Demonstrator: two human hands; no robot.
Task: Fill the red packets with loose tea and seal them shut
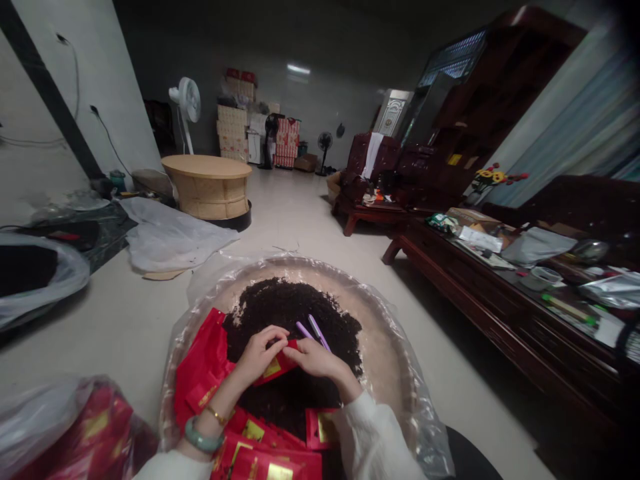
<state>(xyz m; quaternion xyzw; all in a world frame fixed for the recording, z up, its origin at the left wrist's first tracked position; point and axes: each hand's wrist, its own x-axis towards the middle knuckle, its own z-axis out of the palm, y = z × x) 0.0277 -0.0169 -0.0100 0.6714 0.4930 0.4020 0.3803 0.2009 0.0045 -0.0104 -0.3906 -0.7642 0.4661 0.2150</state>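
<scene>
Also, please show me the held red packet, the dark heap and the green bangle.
Red packet (273, 368): head view, gold label.
Dark heap (280, 303): head view, far part.
Green bangle (203, 439): head view, upper surface.

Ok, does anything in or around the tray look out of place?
Mildly: the purple tool lies loose on the dark heap inside the tray, not set aside, and a plastic sheet sprawls crumpled on the floor.

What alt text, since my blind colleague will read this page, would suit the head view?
A person's hands meet at a red packet above loose dark material in a round, plastic-lined tray. More red packets and two slim purple objects lie in it. Beyond are a white fan, stacked boxes and dark furniture.
</scene>
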